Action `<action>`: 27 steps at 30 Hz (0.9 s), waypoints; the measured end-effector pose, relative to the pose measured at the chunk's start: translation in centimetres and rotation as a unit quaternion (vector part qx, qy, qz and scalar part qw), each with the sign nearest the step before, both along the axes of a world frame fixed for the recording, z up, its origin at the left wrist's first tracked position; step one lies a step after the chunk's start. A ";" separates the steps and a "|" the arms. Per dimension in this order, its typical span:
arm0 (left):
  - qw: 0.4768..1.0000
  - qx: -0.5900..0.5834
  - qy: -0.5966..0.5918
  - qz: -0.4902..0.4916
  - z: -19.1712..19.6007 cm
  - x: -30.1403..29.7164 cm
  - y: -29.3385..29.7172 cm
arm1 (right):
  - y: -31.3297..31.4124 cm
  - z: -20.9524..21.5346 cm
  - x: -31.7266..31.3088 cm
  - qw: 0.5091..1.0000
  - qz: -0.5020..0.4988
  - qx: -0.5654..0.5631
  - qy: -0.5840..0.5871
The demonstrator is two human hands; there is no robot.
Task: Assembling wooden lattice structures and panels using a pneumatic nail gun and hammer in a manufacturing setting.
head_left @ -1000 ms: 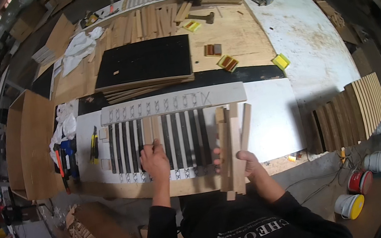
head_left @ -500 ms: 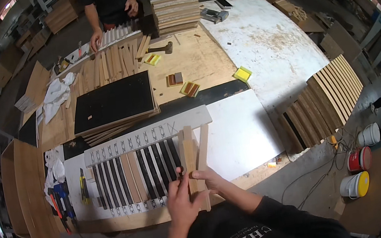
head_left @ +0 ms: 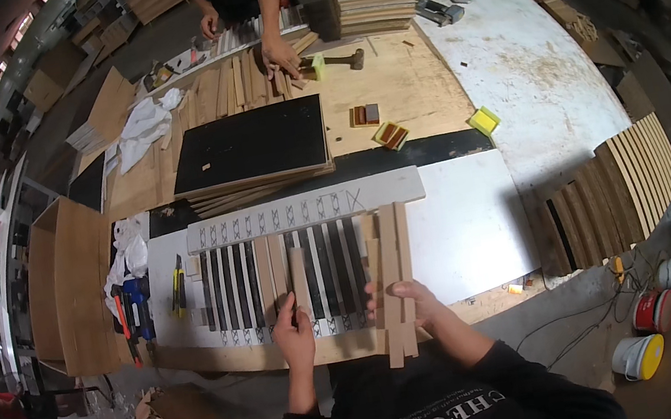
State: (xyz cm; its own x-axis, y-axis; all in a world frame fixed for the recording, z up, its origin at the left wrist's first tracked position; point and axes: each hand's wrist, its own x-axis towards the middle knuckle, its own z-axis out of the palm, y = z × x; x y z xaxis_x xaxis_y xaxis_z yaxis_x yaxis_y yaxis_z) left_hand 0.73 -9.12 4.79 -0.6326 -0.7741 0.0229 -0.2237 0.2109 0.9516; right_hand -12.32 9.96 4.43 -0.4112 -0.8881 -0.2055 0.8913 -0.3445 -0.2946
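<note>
My left hand [head_left: 293, 332] grips one narrow tan wooden strip [head_left: 299, 278], held upright over a row of strips. My right hand [head_left: 430, 307] is closed around a bundle of several similar wooden strips [head_left: 393, 266], its thumb across their front, just right of the row. The row is made of dark strips [head_left: 240, 286] side by side with a few tan strips [head_left: 264, 269] among them. Along its far ends lies a pale board [head_left: 305, 211] with hand-drawn cross marks. More cross marks show at the near ends.
Beyond the row sits a stack of black-topped panels [head_left: 251, 144]. Across the table another person's hand [head_left: 279, 56] reaches beside loose wooden strips and a hammer [head_left: 347, 59]. A cutter knife [head_left: 178, 287] lies left; stacked boards [head_left: 598, 207] stand right. Buckets [head_left: 655, 312] are on the floor.
My hands have come apart: the left has moved left with one strip, while the right keeps the bundle. The other person's arm has stretched toward the hammer. The whole view has shifted.
</note>
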 end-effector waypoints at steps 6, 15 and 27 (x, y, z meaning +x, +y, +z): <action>0.891 -0.383 -0.241 -0.036 1.4 -1.0 -0.1 | 1.0 -0.6 -0.5 0.999 -0.044 0.007 0.000; 0.875 -0.418 -0.226 -0.087 1.0 -1.3 0.0 | 1.5 -0.2 -0.7 0.997 -0.064 -0.029 -0.045; 0.852 -0.507 -0.108 -0.074 -1.4 -4.2 -3.0 | 1.0 -0.7 -0.4 0.999 -0.027 -0.029 -0.003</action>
State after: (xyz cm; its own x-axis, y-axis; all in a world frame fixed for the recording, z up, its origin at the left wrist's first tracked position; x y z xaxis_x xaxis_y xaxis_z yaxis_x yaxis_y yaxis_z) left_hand -3.43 -12.08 3.35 -0.7958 -0.3378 0.5026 -0.2711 0.9409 0.2032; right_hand -12.75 10.92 3.72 -0.4573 -0.8756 -0.1558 0.8727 -0.4082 -0.2679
